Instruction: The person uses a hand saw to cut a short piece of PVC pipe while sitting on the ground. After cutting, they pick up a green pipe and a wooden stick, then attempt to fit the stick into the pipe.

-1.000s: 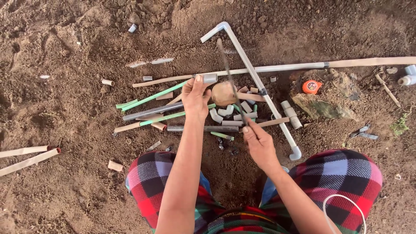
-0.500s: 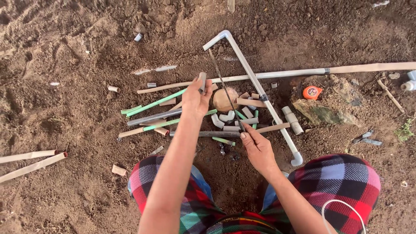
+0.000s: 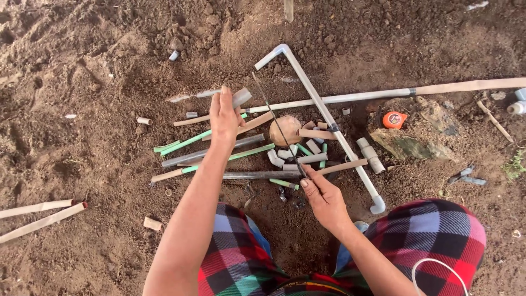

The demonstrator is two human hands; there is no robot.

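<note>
Since half a second ago your left hand (image 3: 226, 116) has lifted a short grey pipe piece (image 3: 240, 97) up off the heap, and it now sits higher over the dirt, fingers closed round the piece's near end. Your right hand (image 3: 323, 198) has stayed low by your knee, pinched shut on the near end of a thin hacksaw blade (image 3: 276, 125), which slants up and away across the pile.

Under the blade lies a round tan stone (image 3: 286, 129), with short white pipe offcuts (image 3: 307, 151) just beside it. Left of those, green-tipped rods (image 3: 189, 142) and a dark grey tube (image 3: 213, 151) lie roughly side by side.

A long white pipe with an elbow (image 3: 320, 109) runs diagonally to the right of your hands, crossing a second long pipe (image 3: 383, 94). Farther right, an orange tape measure (image 3: 394, 119) rests on a flat rock (image 3: 419, 145). Two pale pipes (image 3: 38, 215) lie well apart at far left.
</note>
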